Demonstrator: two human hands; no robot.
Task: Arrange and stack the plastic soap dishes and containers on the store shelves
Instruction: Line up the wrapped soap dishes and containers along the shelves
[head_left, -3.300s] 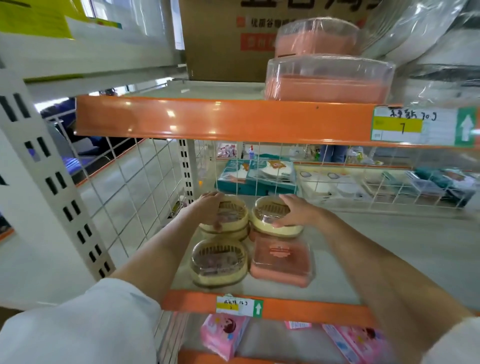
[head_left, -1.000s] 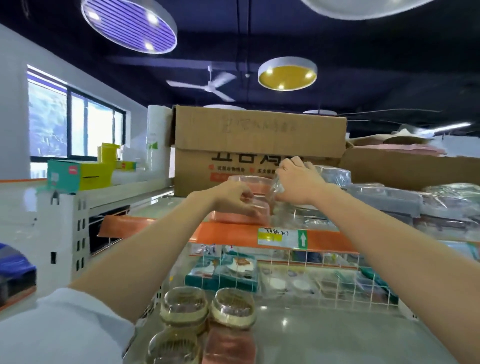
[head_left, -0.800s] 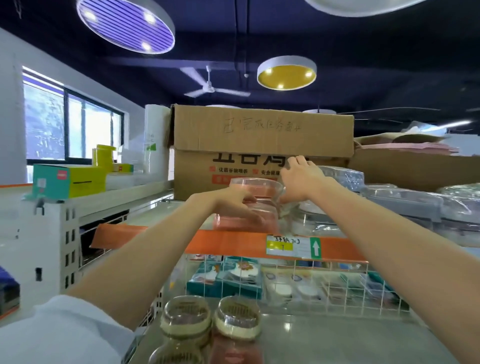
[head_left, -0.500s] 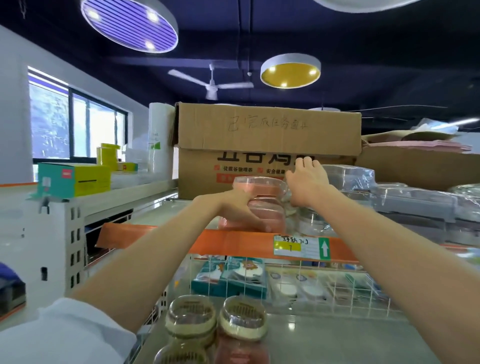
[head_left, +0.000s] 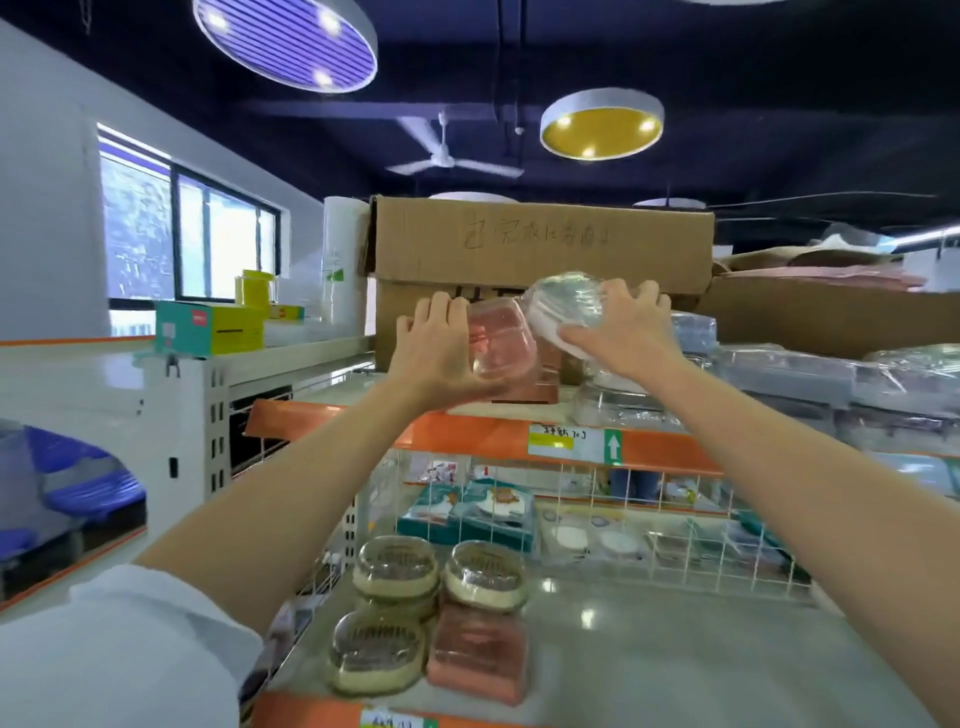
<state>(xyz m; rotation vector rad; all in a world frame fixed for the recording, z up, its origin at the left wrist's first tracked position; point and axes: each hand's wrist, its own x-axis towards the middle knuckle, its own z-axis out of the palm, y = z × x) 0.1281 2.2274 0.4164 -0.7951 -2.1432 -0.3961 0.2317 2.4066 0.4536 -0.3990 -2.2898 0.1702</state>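
Head view. The left hand (head_left: 434, 353) grips a pink soap dish (head_left: 501, 340) with a clear lid, tilted and raised above the upper shelf (head_left: 467, 428), its fingers curled over the dish's left and far side. The right hand (head_left: 621, 332) grips a clear wrapped container (head_left: 569, 304), whitish and glossy, tilted and touching the pink dish's upper right corner. Both items are held just in front of a cardboard box (head_left: 540, 249) that closes off the far side of the upper shelf. Under the raised dish another pink dish (head_left: 530, 387) sits on the shelf; to the right, wrapped grey containers (head_left: 789, 374) crowd the shelf up to its orange front lip. On the lower shelf (head_left: 649, 654), at its near left, lie three beige oval soap dishes (head_left: 397, 566) and a pink rectangular dish (head_left: 478, 657), grouped close together; the near two reach almost to the front edge. To their right the shelf surface is bare as far as the wire back panel (head_left: 675, 509).
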